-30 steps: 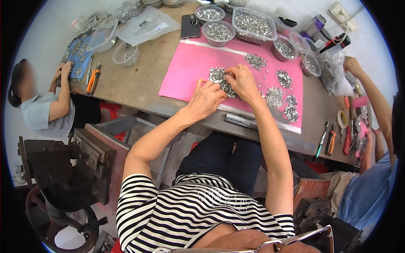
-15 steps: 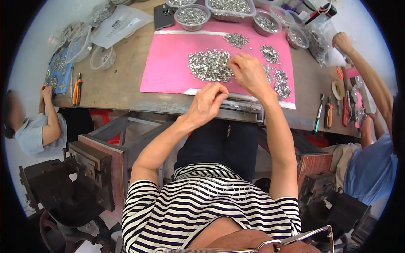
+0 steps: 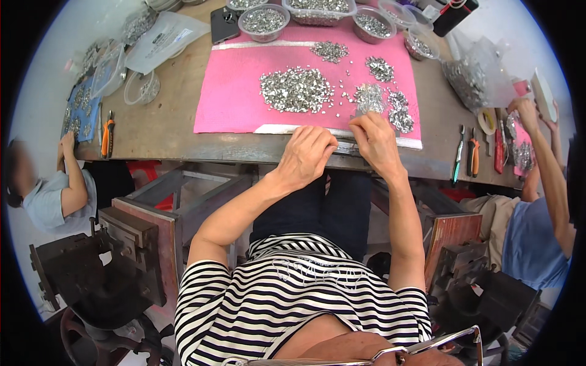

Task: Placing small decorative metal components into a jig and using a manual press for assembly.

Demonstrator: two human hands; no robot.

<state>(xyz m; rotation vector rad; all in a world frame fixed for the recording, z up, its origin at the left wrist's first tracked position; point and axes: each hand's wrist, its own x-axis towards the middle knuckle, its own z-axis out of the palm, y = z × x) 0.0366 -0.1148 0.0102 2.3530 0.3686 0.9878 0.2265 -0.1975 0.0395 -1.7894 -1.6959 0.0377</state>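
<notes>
A pink mat point(image 3: 232, 91) lies on the table, bearing a large heap of small shiny metal pieces point(image 3: 296, 89) at its middle. Smaller piles of metal bits, such as one at the far side point(image 3: 329, 52) and one at the right point(image 3: 400, 113), sit around it. At the mat's near edge, my left hand point(image 3: 307, 154) has its fingers curled together; what they pinch, if anything, is hidden. My right hand point(image 3: 375, 141) is just to its right, thumb and fingertips pressed together, close below a pile of thin clear-silver pieces point(image 3: 370, 97). Anything in its pinch is too small to name.
Tubs of metal pieces point(image 3: 264, 22) line the far side beside a dark phone point(image 3: 224, 24). Orange-handled pliers point(image 3: 107, 135) lie left; more pliers point(image 3: 473, 155) and a tape roll point(image 3: 486, 122) lie right. Co-workers sit at both sides, one with a raised arm point(image 3: 537, 134).
My right hand has drawn back from the big heap to the mat's near edge, beside my left hand. The left hand has shifted slightly. The right co-worker's hand has come down lower.
</notes>
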